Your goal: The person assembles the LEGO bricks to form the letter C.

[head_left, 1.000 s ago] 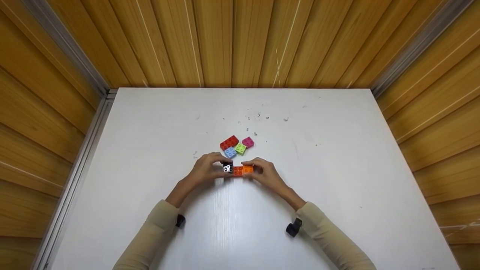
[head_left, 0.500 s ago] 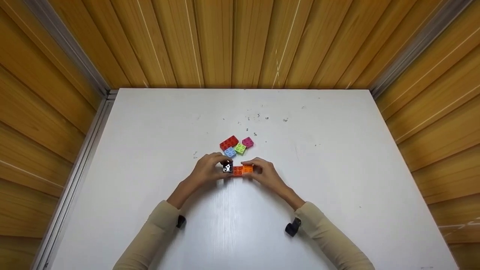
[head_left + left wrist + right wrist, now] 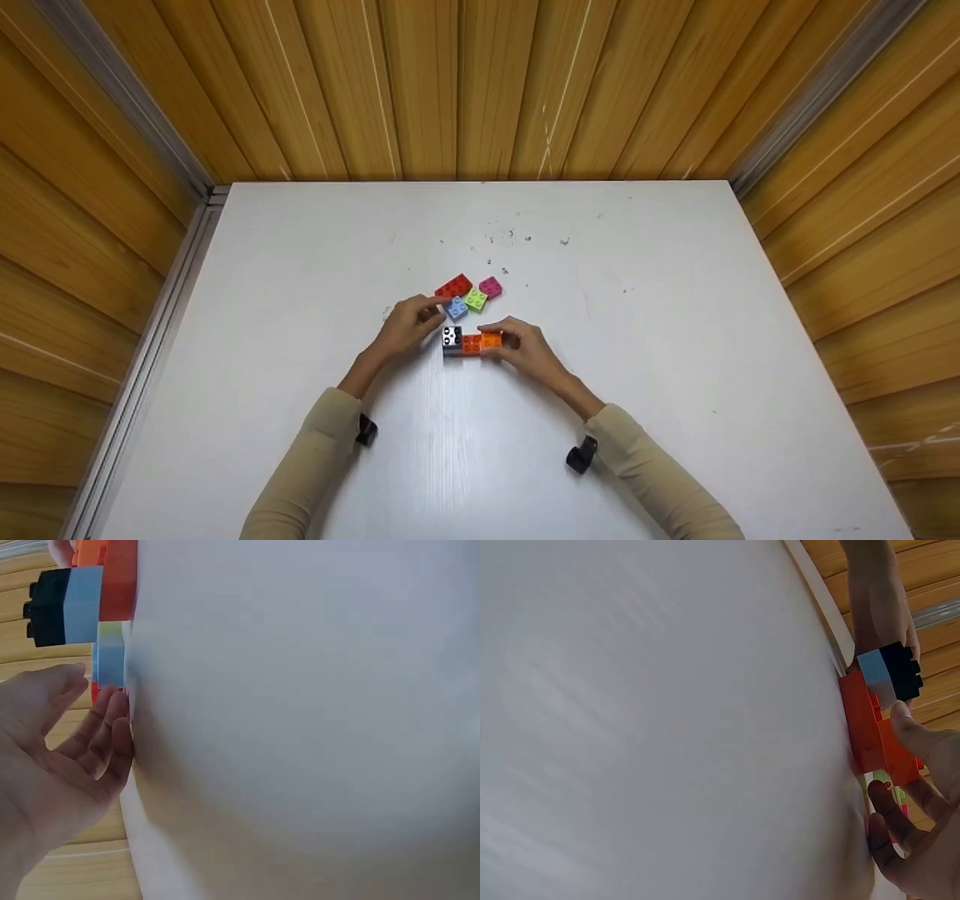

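A joined brick model stands on the table: a long orange-red brick (image 3: 471,344) at the bottom, an orange brick (image 3: 490,341) on its right end, and a light blue brick (image 3: 82,604) topped by a black brick (image 3: 49,607) on its left end. My right hand (image 3: 529,351) pinches the orange brick between thumb and fingers. My left hand (image 3: 406,324) is beside a separate light blue 2x2 brick (image 3: 456,308), fingertips at its left edge and thumb apart from the fingers; whether they touch it I cannot tell.
Behind the model lie a red brick (image 3: 454,286), a lime green brick (image 3: 475,301) and a magenta brick (image 3: 490,286), close together. Wood-patterned walls (image 3: 420,90) border the white table (image 3: 637,337) at the back and sides.
My left hand has let go of the black brick on the model and moved away from me to the loose light blue brick. The right hand keeps its hold on the orange brick.
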The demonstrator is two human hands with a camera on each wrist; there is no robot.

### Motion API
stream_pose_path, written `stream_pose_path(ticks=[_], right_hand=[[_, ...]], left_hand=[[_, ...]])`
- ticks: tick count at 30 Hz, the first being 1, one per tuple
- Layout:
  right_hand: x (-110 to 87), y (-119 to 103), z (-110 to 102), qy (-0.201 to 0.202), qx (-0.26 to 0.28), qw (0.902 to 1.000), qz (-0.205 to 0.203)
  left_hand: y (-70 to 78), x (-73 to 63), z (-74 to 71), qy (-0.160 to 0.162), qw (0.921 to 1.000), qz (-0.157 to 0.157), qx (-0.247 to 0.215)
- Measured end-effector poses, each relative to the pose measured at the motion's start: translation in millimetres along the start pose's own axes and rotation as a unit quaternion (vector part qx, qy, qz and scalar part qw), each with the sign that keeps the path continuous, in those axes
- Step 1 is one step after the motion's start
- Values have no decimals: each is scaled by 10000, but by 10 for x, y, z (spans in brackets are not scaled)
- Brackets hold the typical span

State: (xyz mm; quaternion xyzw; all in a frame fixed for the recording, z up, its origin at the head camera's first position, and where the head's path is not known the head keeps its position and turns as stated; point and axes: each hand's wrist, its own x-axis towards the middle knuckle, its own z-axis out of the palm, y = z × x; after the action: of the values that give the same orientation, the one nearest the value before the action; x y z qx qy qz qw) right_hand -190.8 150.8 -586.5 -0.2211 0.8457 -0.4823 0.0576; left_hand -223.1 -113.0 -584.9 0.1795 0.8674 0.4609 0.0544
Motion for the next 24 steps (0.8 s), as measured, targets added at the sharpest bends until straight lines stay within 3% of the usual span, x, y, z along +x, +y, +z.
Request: stream_pose_path(ticks=[8, 17, 24], right_hand=[[-12, -29, 0, 11, 108, 9999, 23], [-4, -7, -27, 42, 44, 10000, 50], [3, -4, -5, 34, 97, 9999, -104]], left_hand=[[80, -25, -41, 209, 9963, -352, 752], [53, -141, -147, 441, 9908, -633, 1111], [55, -179, -137, 545, 9855, -874, 1346]])
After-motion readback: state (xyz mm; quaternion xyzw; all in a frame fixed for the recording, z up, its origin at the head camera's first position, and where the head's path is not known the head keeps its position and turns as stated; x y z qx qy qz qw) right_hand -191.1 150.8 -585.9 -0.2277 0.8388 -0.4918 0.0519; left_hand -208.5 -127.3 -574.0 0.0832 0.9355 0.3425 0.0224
